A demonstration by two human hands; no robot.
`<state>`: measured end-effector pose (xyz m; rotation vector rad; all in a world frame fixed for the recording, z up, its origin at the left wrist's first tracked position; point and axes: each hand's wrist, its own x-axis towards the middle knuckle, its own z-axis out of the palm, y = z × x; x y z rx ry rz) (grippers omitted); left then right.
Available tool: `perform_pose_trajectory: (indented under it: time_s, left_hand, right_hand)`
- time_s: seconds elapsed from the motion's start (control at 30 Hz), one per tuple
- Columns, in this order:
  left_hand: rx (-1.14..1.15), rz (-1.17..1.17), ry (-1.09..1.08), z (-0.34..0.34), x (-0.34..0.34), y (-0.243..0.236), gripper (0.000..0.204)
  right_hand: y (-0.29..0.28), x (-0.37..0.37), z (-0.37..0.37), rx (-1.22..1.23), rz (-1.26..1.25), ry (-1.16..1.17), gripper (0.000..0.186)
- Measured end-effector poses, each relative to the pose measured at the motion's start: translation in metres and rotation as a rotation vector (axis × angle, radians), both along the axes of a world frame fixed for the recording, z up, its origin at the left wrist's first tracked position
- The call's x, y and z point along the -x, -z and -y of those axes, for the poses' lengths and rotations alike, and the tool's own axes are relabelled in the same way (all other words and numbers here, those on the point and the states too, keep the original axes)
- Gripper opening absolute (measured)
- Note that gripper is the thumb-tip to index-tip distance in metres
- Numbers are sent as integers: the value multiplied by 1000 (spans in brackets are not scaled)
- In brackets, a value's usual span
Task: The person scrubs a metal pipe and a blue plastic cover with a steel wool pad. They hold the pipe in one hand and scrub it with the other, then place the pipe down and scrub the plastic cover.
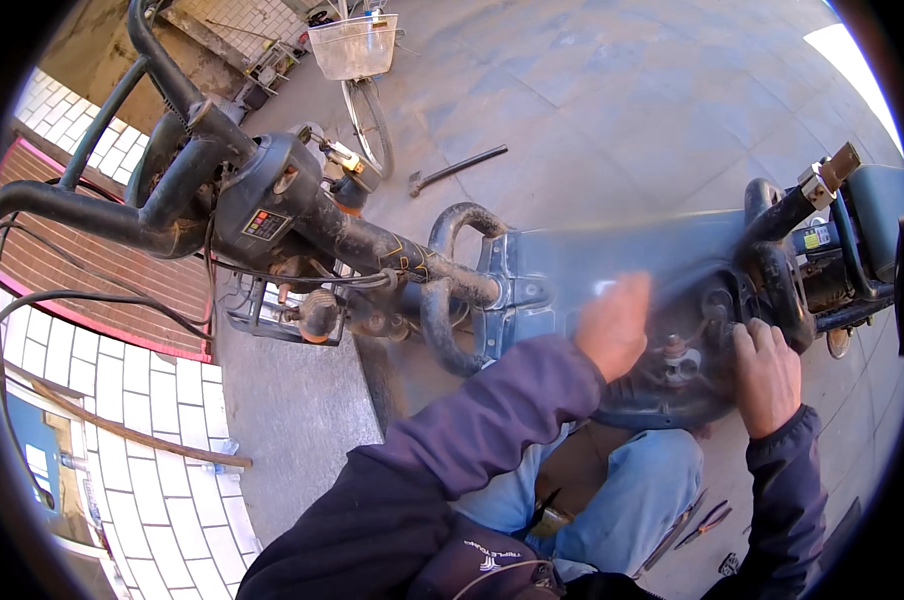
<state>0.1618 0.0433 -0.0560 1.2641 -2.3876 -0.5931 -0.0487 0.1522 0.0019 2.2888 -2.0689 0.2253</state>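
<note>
The stripped frame of an electric scooter (342,235) stretches across in front of me, its handlebar end at the left. A blue-grey footboard (582,250) spans the middle of the frame. At the footboard's near right side is a dark, rounded plastic housing (632,405), with a metal fitting (678,362) showing inside it. My left hand (617,325) is over the footboard beside the housing, smeared by motion, so its fingers cannot be read. My right hand (769,380) has its fingers curled over the housing's right edge.
Beyond the frame a hammer (457,170) lies on the paved floor. Pliers (707,525) lie near my right knee. A bicycle with a white basket (354,48) stands at the back. At the left are a white brick wall (152,425) and a concrete step (282,400).
</note>
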Motion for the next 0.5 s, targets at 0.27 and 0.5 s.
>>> perform_pose_trajectory:
  time_s: [0.27,0.5]
  left_hand:
    - [30,-39,4,-1,1,-2,42]
    - [-8,-17,-3,0,0,-1,42]
  right_hand:
    - [39,-7,-17,445,223,258,41]
    - [34,2,-7,782,769,540,32]
